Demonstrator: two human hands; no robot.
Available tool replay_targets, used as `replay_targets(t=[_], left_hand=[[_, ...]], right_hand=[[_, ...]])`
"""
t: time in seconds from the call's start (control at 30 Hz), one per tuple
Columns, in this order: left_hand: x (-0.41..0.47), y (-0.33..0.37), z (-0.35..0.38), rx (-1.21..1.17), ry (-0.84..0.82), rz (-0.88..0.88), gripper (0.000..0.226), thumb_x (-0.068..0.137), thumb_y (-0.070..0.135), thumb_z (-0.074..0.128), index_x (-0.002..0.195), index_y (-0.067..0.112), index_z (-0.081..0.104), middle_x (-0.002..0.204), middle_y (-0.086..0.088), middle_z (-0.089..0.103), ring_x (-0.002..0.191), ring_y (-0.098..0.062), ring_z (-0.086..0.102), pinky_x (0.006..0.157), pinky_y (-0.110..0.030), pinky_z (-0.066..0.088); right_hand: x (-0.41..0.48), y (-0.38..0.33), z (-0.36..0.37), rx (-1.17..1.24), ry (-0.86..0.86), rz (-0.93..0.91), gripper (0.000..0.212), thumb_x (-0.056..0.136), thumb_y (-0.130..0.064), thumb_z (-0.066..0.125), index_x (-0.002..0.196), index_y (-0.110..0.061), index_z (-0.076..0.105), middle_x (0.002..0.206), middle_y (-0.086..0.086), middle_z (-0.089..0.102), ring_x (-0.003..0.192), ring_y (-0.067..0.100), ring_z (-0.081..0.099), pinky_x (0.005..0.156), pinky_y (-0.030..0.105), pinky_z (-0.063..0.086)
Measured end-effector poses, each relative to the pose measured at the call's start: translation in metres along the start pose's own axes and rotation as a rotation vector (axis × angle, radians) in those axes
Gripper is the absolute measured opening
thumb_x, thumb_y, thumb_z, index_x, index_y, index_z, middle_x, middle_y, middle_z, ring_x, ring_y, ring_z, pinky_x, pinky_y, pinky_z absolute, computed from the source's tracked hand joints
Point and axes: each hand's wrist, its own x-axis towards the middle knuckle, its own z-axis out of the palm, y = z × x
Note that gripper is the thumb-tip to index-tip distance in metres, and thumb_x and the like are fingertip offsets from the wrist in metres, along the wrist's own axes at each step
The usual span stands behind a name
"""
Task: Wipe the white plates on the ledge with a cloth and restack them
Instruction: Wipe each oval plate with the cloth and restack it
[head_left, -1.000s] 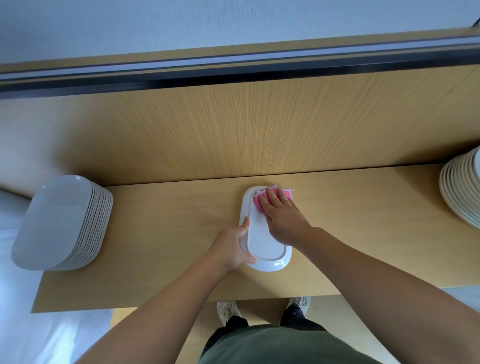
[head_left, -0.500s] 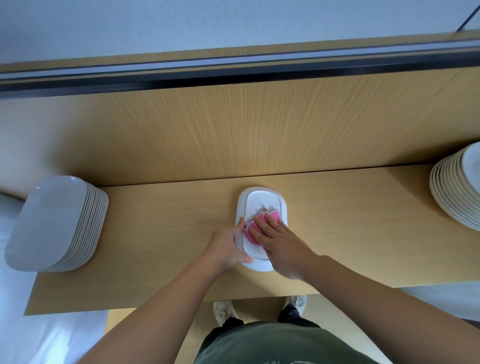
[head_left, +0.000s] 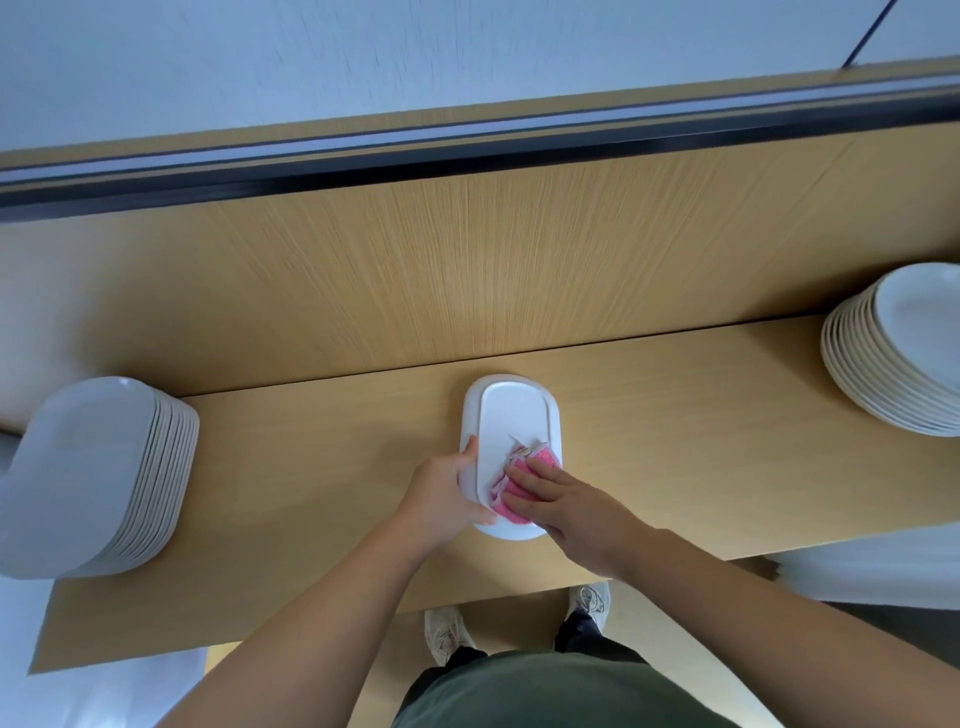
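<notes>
**Plate under cloth, mid-tabletop**

White oblong plate (head_left: 511, 415), glossy, with rounded corners and a raised rim, lies flat midway along the tabletop (head_left: 311, 467), near its back edge. Left hand (head_left: 441, 493): fingers clasp the plate's left rim. Right hand (head_left: 576, 512): fingers flat, pressing the pink cloth (head_left: 511, 491) onto the plate's near half. Left stack (head_left: 93, 467) and right stack (head_left: 904, 358) sit at the tabletop's ends.
</notes>
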Motion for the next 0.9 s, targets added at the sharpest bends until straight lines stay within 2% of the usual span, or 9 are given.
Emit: replay_targets(t=[0.07,0.17,0.23,0.4,0.53,0.6,0.7,0.83,0.9], left_hand=[[0.000,0.000,-0.001,0.011,0.003,0.021,0.110,0.062,0.010,0.088,0.151,0.022,0.024,0.123,0.001,0.061,0.112,-0.018,0.058,0.088,-0.035,0.055],[-0.002,0.002,0.000,0.015,-0.006,0.070,0.107,0.065,0.010,0.084,0.151,0.029,0.023,0.127,0.006,0.058,0.115,-0.015,0.056,0.091,-0.029,0.052],[-0.005,0.003,0.001,-0.050,-0.002,0.081,0.102,0.068,0.007,0.081,0.150,0.033,0.026,0.126,0.012,0.056,0.114,-0.011,0.054,0.087,-0.021,0.049],[-0.010,0.010,0.002,-0.249,0.032,0.096,0.098,0.067,0.012,0.078,0.148,0.038,0.029,0.123,0.012,0.060,0.113,-0.012,0.058,0.089,-0.030,0.052],[-0.022,0.032,0.006,-0.377,0.100,0.046,0.086,0.076,0.000,0.073,0.147,0.024,0.030,0.123,0.006,0.061,0.110,-0.013,0.060,0.085,-0.025,0.051],[-0.028,0.043,0.013,-0.417,0.189,0.007,0.067,0.078,-0.002,0.070,0.138,0.014,0.045,0.118,0.003,0.064,0.106,-0.014,0.062,0.085,-0.028,0.053],[-0.035,0.055,0.023,-0.464,0.322,-0.050,0.035,0.082,0.003,0.069,0.113,0.016,0.061,0.107,0.001,0.068,0.098,-0.018,0.065,0.077,-0.025,0.053],[-0.047,0.069,0.034,-0.500,0.462,-0.085,0.022,0.088,0.007,0.061,0.107,0.019,0.063,0.101,0.003,0.071,0.095,-0.018,0.066,0.071,-0.023,0.050],[-0.057,0.073,0.033,-0.432,0.545,-0.109,0.020,0.091,0.015,0.058,0.108,0.025,0.062,0.097,0.008,0.071,0.089,-0.013,0.066,0.064,-0.021,0.048]], right_hand=[[-0.007,0.003,0.000,0.024,0.066,0.018,0.048,0.097,-0.006,0.050,0.143,-0.019,0.047,0.155,-0.001,0.031,0.145,0.021,0.010,0.118,0.041,0.010],[-0.015,0.008,-0.001,-0.004,0.194,0.016,0.051,0.083,0.004,0.067,0.129,-0.017,0.063,0.142,0.003,0.053,0.136,0.025,0.041,0.103,0.048,0.045],[-0.017,0.007,-0.006,-0.006,0.256,0.010,0.053,0.075,0.009,0.073,0.122,-0.014,0.068,0.132,0.007,0.062,0.125,0.029,0.056,0.095,0.048,0.052],[-0.021,0.007,-0.033,0.053,0.451,0.016,0.049,0.082,0.009,0.067,0.126,-0.012,0.065,0.129,0.007,0.063,0.120,0.027,0.059,0.097,0.038,0.052],[-0.027,0.019,-0.057,0.124,0.494,-0.037,0.047,0.084,0.010,0.064,0.126,-0.010,0.064,0.133,0.004,0.060,0.121,0.022,0.059,0.095,0.038,0.053],[-0.031,0.029,-0.067,0.151,0.492,-0.068,0.046,0.086,0.009,0.062,0.128,-0.011,0.063,0.137,0.002,0.058,0.125,0.018,0.055,0.097,0.037,0.051],[-0.037,0.042,-0.080,0.182,0.469,-0.121,0.048,0.090,0.008,0.058,0.133,-0.013,0.059,0.142,0.000,0.054,0.134,0.013,0.047,0.104,0.035,0.046],[-0.040,0.051,-0.102,0.233,0.470,-0.201,0.055,0.089,0.010,0.057,0.137,-0.017,0.055,0.143,-0.009,0.051,0.133,0.000,0.043,0.109,0.015,0.033],[-0.036,0.051,-0.110,0.247,0.468,-0.243,0.053,0.090,0.009,0.057,0.137,-0.016,0.054,0.142,-0.011,0.051,0.132,-0.003,0.043,0.109,0.012,0.031]])
